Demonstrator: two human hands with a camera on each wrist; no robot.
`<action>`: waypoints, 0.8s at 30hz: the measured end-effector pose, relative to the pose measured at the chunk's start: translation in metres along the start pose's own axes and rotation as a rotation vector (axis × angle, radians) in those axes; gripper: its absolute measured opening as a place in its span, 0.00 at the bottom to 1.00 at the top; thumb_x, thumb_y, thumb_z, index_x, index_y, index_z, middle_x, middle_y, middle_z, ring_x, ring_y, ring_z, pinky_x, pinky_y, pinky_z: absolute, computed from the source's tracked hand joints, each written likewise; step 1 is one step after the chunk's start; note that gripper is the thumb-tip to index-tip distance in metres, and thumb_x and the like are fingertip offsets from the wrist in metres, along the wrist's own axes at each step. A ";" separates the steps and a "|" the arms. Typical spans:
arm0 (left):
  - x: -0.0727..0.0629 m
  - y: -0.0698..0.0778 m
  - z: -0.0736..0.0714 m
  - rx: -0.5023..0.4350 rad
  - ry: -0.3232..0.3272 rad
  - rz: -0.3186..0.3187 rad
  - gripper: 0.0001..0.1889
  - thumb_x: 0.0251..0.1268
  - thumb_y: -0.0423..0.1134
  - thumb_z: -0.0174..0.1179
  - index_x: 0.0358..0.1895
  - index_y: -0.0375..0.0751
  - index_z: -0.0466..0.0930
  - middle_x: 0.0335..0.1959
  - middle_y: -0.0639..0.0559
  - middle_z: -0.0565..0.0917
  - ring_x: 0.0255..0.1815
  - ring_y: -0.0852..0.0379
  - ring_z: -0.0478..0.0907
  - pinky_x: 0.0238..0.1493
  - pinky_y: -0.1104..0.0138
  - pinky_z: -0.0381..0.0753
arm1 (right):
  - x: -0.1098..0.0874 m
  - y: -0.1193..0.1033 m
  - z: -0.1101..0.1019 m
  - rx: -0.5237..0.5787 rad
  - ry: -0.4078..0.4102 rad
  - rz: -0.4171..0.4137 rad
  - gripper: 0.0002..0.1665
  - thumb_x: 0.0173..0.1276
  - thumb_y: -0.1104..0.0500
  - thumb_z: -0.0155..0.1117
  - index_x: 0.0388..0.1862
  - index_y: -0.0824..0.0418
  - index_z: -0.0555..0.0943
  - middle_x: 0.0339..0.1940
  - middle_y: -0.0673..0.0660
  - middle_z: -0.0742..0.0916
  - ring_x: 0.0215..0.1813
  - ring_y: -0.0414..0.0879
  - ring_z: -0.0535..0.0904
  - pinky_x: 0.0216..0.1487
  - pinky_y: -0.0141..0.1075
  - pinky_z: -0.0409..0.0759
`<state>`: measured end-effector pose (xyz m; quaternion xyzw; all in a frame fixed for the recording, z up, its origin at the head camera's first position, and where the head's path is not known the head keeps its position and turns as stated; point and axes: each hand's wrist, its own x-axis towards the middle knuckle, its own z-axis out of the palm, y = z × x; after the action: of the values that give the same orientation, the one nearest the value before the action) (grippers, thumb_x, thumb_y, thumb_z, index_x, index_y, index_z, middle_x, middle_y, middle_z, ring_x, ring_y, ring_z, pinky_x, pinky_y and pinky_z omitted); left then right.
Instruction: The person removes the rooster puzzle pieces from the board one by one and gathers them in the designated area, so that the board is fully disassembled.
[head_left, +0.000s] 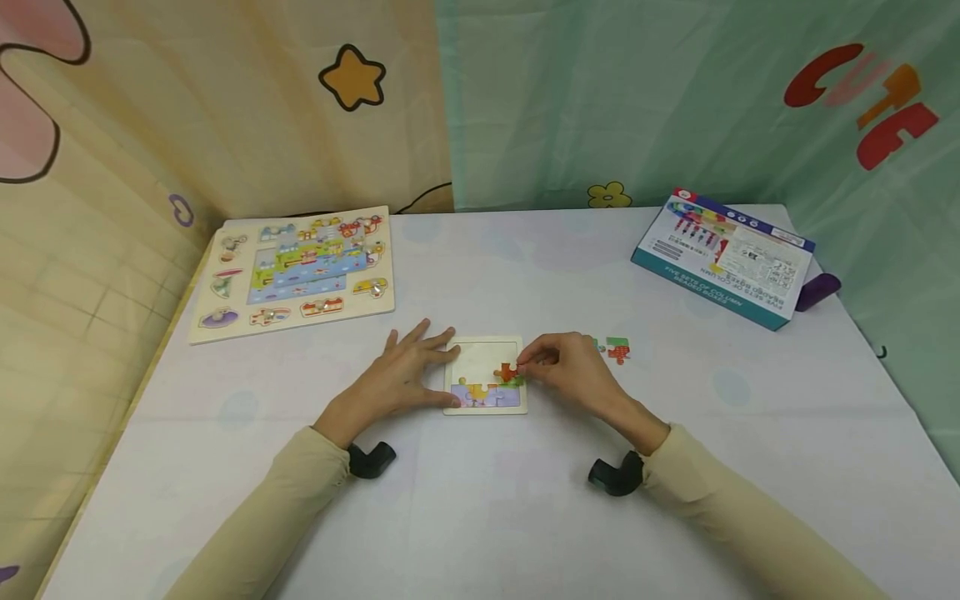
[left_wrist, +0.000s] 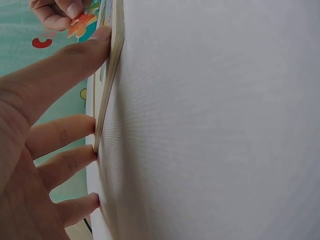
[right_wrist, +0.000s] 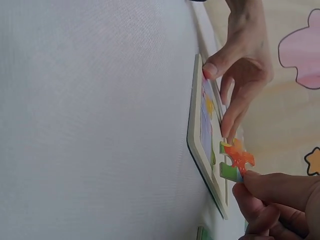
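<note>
I have the small orange, red and green jigsaw piece [right_wrist: 239, 156] held up over the right side of a cream, flat puzzle tray [head_left: 486, 411], whose near side carries fitted lilac-and-yellow pieces [head_left: 491, 398]. The tray lies mid-way between the left and right edges of the white-covered desk [head_left: 480, 508]. My right hand [head_left: 573, 371] comes in from the near right, wrist bent inward, thumb and index finger closed in a pinch on the piece. My left hand [head_left: 401, 379] is spread wide, gripping nothing: thumb on the tray's near left corner, other fingers fanned at its left side. Just beyond the right hand I see loose red-and-green pieces [head_left: 618, 350]. A cream wooden picture board [head_left: 363, 308] sits at the desk's far left corner; a white-and-teal cardboard box [head_left: 723, 258] is near the far right corner, beside a dark purple rounded object [head_left: 817, 292].
</note>
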<state>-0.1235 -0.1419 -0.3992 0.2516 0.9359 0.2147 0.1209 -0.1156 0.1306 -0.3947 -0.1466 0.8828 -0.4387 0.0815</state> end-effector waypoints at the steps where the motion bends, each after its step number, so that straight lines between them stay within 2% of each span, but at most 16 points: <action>1: 0.000 0.000 0.000 0.000 -0.001 -0.001 0.43 0.44 0.56 0.77 0.66 0.42 0.75 0.74 0.49 0.64 0.79 0.39 0.44 0.69 0.32 0.39 | -0.001 0.002 -0.001 0.005 0.001 0.007 0.03 0.61 0.63 0.72 0.33 0.56 0.88 0.29 0.47 0.88 0.29 0.42 0.80 0.29 0.33 0.77; 9: -0.001 -0.001 0.001 0.000 -0.004 -0.003 0.43 0.44 0.56 0.77 0.66 0.42 0.75 0.75 0.49 0.63 0.79 0.39 0.44 0.69 0.33 0.39 | -0.010 0.013 -0.017 0.066 -0.003 0.131 0.04 0.61 0.59 0.74 0.36 0.55 0.90 0.37 0.50 0.89 0.37 0.43 0.82 0.30 0.33 0.77; 11: -0.001 0.000 0.001 0.003 -0.002 -0.001 0.43 0.44 0.57 0.77 0.66 0.42 0.75 0.75 0.49 0.63 0.79 0.39 0.44 0.69 0.33 0.39 | -0.013 0.017 -0.022 0.072 0.002 0.143 0.05 0.61 0.59 0.74 0.36 0.56 0.90 0.37 0.51 0.90 0.35 0.44 0.82 0.30 0.32 0.77; 17: -0.001 -0.001 0.002 0.000 -0.001 -0.003 0.44 0.44 0.57 0.77 0.66 0.42 0.75 0.75 0.50 0.63 0.79 0.39 0.44 0.69 0.33 0.39 | -0.021 0.031 -0.038 0.101 0.025 0.200 0.08 0.60 0.58 0.74 0.37 0.58 0.90 0.38 0.53 0.90 0.37 0.45 0.82 0.30 0.32 0.77; 20: -0.001 -0.001 0.001 -0.003 -0.002 -0.004 0.44 0.44 0.57 0.77 0.66 0.42 0.75 0.75 0.50 0.63 0.79 0.39 0.43 0.70 0.33 0.39 | -0.026 0.038 -0.049 0.111 0.028 0.231 0.09 0.61 0.56 0.74 0.38 0.59 0.90 0.40 0.54 0.90 0.41 0.47 0.82 0.34 0.32 0.78; 24: -0.001 -0.001 0.001 -0.006 -0.002 -0.003 0.44 0.44 0.57 0.77 0.66 0.42 0.75 0.75 0.50 0.63 0.79 0.39 0.43 0.70 0.33 0.38 | -0.034 0.046 -0.062 0.091 0.040 0.258 0.11 0.64 0.55 0.72 0.41 0.59 0.90 0.46 0.56 0.89 0.52 0.49 0.79 0.43 0.30 0.77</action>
<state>-0.1229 -0.1431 -0.4001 0.2502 0.9355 0.2170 0.1227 -0.1085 0.2145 -0.3936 -0.0192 0.8750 -0.4670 0.1264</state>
